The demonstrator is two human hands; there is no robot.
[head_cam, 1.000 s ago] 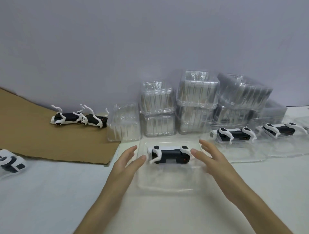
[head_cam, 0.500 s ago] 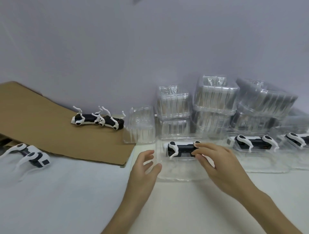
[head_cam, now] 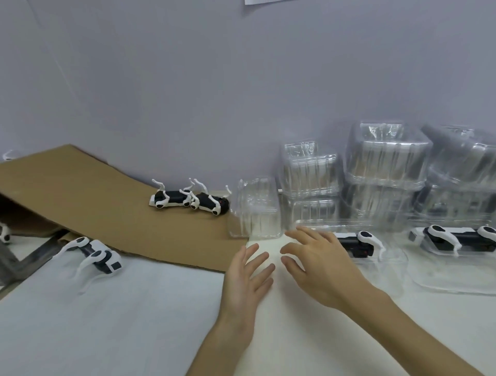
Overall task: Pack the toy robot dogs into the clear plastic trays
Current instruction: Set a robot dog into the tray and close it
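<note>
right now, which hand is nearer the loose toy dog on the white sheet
Left. The left hand lies right of the dog; the right hand is farther right, by the tray.

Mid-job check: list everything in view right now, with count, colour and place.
cardboard: one, brown, sloping at left
cloth: one, white, front left
open trays: two, clear, right of centre
stacked trays: count unclear, clear, by the wall at right
toy dogs: at least six, black and white; two on the cardboard, one on the cloth, one cut off at the left edge, one in each open tray
paper: one, white, top edge
left hand: open, empty, centre
right hand: open, empty, before the nearer tray
</note>
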